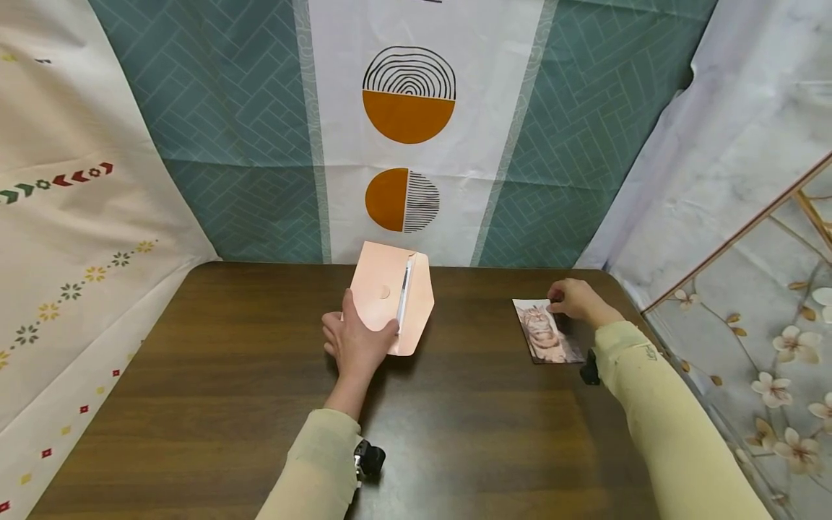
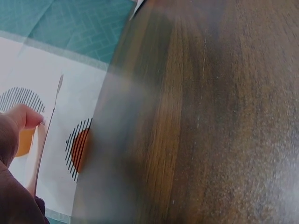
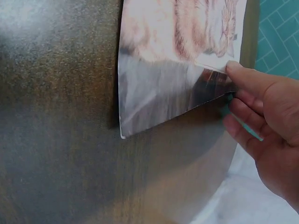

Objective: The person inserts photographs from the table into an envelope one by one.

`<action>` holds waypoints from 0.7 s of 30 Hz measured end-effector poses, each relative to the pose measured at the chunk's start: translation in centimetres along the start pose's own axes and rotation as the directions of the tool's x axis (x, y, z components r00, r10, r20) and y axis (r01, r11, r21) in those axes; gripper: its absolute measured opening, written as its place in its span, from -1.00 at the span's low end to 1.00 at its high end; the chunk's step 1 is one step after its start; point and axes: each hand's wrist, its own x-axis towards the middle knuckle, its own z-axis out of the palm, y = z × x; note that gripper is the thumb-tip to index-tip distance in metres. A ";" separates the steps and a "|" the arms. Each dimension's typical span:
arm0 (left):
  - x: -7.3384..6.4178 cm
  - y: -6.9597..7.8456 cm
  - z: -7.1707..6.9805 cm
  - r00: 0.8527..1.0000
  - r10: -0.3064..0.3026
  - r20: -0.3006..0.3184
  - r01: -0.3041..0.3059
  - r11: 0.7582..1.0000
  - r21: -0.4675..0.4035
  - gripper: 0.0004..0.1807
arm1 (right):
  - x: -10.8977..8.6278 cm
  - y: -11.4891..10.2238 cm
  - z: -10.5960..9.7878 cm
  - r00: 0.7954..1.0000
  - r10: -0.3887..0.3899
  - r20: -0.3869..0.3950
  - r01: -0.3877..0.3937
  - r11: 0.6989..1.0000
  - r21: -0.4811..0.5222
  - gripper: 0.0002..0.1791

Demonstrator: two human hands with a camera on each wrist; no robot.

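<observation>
My left hand [image 1: 357, 332] grips a pale pink envelope [image 1: 373, 271] by its lower left part, thumb on the front face. Its flap [image 1: 421, 303] is unfolded toward the right, and a whitish strip shows along the mouth; what that is, I cannot tell. In the left wrist view only a thin edge of the envelope [image 2: 43, 149] appears beside the thumb. Over to the right, my right hand [image 1: 581, 300] pinches the upper right edge of a photo card [image 1: 542, 334] picturing a cat. From the right wrist, the thumb lies on the card's [image 3: 159, 88] printed face, with other fingers partly behind it.
A dark brown wooden table [image 1: 481, 426] spans the work area. Behind it hangs a green and white patterned cloth [image 1: 240, 195]. Light patterned cloths border the left and right sides. A small black device [image 1: 369, 458] is worn at the left wrist.
</observation>
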 end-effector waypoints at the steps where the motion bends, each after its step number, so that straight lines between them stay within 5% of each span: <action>1: 0.0 0.0 0.0 1.000 0.000 0.000 0.000 1.000 0.003 0.18 | 0.0 0.0 -0.1 1.000 0.014 0.007 -0.014 1.000 0.010 -0.83; 15: 0.1 -0.3 0.1 1.000 0.006 0.002 -0.006 1.000 0.000 0.17 | -0.6 -0.2 -0.3 0.996 0.089 -0.011 -0.087 0.985 0.149 -0.76; 21: 0.3 -0.4 0.0 1.000 0.015 -0.001 -0.015 1.000 0.002 0.17 | -1.1 -0.3 -1.0 0.995 0.097 0.007 -0.094 0.947 0.308 -0.79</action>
